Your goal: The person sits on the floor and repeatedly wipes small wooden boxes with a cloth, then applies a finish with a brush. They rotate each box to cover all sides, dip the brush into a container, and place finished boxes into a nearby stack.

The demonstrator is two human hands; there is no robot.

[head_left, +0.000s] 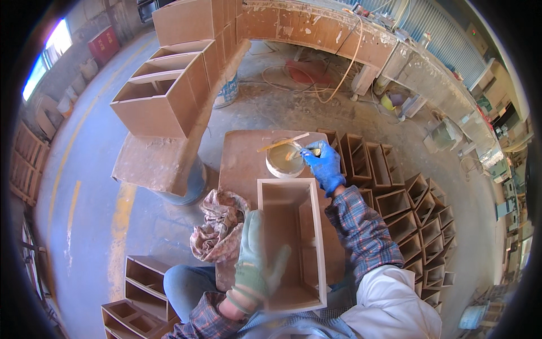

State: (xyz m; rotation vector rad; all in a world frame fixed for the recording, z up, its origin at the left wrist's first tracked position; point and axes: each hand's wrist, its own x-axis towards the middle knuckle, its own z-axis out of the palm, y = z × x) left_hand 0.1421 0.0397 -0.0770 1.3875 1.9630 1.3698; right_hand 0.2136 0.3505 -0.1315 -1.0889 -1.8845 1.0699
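An open brown wooden box [293,243] with pale edges lies on a brown board [243,158] over my lap. My left hand [254,263], in a green glove, rests on the box's left wall and reaches into it; it is blurred. My right hand [323,164], in a blue glove, grips a brush [299,150] whose tip is in a round tub of pale filler [284,160] at the far end of the board. A thin wooden stick [282,142] lies across the tub's rim.
A crumpled patterned rag [220,223] lies left of the box. Rows of small wooden boxes [418,226] cover the floor at right. Larger boxes [164,93] are stacked at the upper left, more at the lower left [144,291]. A bucket [227,90] and a long workbench [339,28] stand beyond.
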